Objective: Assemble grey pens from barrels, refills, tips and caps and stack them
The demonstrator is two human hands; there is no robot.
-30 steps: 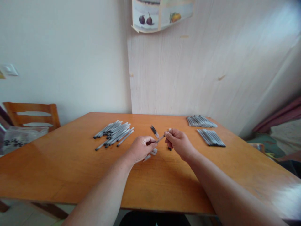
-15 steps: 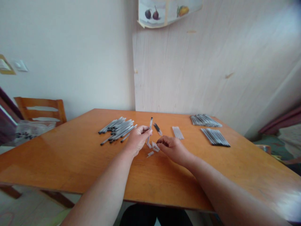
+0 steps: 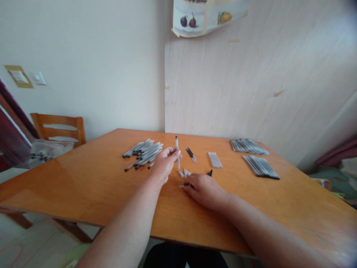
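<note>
My left hand (image 3: 164,163) pinches a grey pen barrel (image 3: 177,152) and holds it upright above the orange wooden table (image 3: 83,186). My right hand (image 3: 205,190) lies knuckles up on the table with its fingers curled over small clear pen caps (image 3: 184,173); whether it grips one is hidden. A small black pen part (image 3: 209,173) lies just beyond my right hand. A loose pile of grey pens (image 3: 143,152) lies left of my left hand.
A few clear tubes (image 3: 215,159) and a dark pen piece (image 3: 191,154) lie mid-table. Two neat rows of pens (image 3: 260,166) sit at the far right. A wooden chair (image 3: 60,128) with a plastic bag (image 3: 44,150) stands left. The wall is close behind.
My hands have parted: the left raised the pen barrel upright, and the right dropped to the table onto the small caps. The view has shifted left.
</note>
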